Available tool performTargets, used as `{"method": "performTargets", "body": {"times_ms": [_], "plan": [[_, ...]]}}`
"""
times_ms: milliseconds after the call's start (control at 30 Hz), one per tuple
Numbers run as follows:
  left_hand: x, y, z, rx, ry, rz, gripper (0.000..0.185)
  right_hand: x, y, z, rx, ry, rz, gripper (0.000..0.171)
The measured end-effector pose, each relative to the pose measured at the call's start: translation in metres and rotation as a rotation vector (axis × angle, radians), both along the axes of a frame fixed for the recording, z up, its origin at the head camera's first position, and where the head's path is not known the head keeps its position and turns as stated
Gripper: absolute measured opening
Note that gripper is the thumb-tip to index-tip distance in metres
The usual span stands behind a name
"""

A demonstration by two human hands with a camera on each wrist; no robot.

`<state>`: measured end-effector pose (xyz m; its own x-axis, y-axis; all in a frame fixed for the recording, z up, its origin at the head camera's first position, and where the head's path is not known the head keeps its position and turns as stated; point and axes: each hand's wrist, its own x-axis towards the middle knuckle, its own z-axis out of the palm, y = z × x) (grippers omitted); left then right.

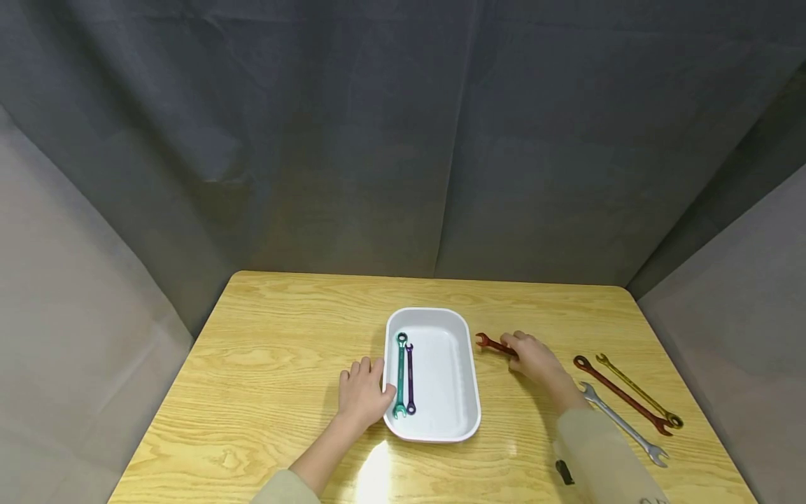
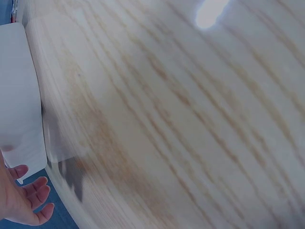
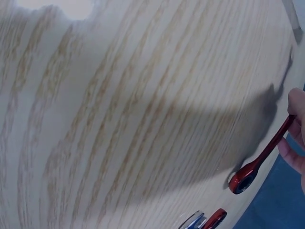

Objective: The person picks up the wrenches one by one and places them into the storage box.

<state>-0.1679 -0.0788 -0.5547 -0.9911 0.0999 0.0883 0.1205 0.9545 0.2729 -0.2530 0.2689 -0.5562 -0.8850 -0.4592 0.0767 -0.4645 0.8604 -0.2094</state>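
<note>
At the left side of a white tray (image 1: 443,378), my left hand (image 1: 364,393) grips the rim, thumb over it and fingers outside. Inside the tray, along its left wall, lie a green combination wrench (image 1: 401,374) and a shorter purple one (image 1: 411,378), side by side. To the right of the tray, my right hand (image 1: 532,357) pinches a red combination wrench (image 1: 494,344). Its open end points towards the tray; the hand covers the rest in the head view. The right wrist view shows its ratchet ring end (image 3: 244,180) close over the table.
At the right of the wooden table (image 1: 283,336) lie a yellow wrench (image 1: 636,388), another red wrench (image 1: 620,394) and a silver wrench (image 1: 623,423), roughly parallel. A dark grey curtain (image 1: 352,175) hangs behind the table's far edge.
</note>
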Motion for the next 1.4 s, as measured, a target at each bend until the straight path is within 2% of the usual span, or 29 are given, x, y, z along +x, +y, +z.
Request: {"method": "performTargets", "body": {"times_ms": [267, 533, 833, 1400], "plan": [[0.000, 0.000, 0.000, -0.006, -0.009, 0.000, 0.047, 0.001, -0.007, 0.008, -0.069, 0.025, -0.058, 0.036], [0.000, 0.000, 0.002, -0.010, -0.005, -0.005, 0.046, 0.003, -0.017, 0.021, -0.089, 0.012, -0.114, 0.035], [0.000, 0.000, 0.001, -0.003, -0.003, -0.004, 0.046, 0.005, -0.029, 0.034, -0.139, 0.047, -0.161, 0.037], [0.000, 0.001, 0.003, -0.019, -0.015, -0.002, 0.049, 0.013, -0.068, 0.055, -0.260, -0.031, -0.263, 0.034]]}}
